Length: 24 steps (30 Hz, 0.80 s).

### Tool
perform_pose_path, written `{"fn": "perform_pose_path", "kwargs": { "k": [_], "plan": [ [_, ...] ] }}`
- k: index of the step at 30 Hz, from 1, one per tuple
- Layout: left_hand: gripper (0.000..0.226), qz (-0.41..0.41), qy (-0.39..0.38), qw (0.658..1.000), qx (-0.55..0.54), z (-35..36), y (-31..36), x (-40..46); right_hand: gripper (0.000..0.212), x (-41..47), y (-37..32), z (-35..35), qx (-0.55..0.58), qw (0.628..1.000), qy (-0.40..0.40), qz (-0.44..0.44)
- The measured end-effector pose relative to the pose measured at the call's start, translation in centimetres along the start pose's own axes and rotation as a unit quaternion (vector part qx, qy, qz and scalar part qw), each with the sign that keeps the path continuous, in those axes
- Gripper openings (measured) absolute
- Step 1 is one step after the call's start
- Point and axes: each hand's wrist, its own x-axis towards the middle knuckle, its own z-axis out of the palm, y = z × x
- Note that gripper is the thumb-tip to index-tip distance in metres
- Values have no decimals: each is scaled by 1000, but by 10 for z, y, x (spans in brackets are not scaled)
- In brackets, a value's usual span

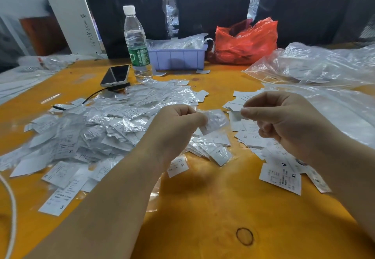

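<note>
Forearms [113, 198] hover over the desk [203, 208]. Left hand [178, 122] pinches a clear sleeve [216, 120] and right hand [284, 120] pinches a label [235, 116], probably feeding it in. Keep the sleeve's mouth open and slide straight.

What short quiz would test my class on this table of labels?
1. True or false: the bottle stands upright with its cap on.
2. What does the left hand pinch? A a small clear bag, B a pen, C a spoon.
3. Fill in: the tray stands ___ the bottle and the red bag.
Key: 1 true; 2 A; 3 between.
</note>
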Motion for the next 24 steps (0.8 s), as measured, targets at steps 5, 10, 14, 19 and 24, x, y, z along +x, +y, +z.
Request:
{"fn": "perform_pose_path", "kwargs": {
  "k": [5, 10, 14, 19, 24],
  "plan": [
    [16, 13, 72, 969, 237, 3, -9, 2, 4, 0, 5, -8, -351, 932, 23, -86],
    [11, 2, 117, 910, 397, -2, -12, 1, 25, -4, 7, -5, -493, 868, -26, -64],
    [18, 23, 134, 914, 382, -2, -11, 1, 37, -11, 5, 0, -570, 820, -37, -25],
    [12, 64, 110, 928, 350, 5, -6, -4, 12, -14, 4, 1, -591, 805, -21, -55],
    [5, 137, 29, 932, 335, 16, -4, -13, 10, -13, 7, 4, -572, 812, 6, -117]
  ]
}}
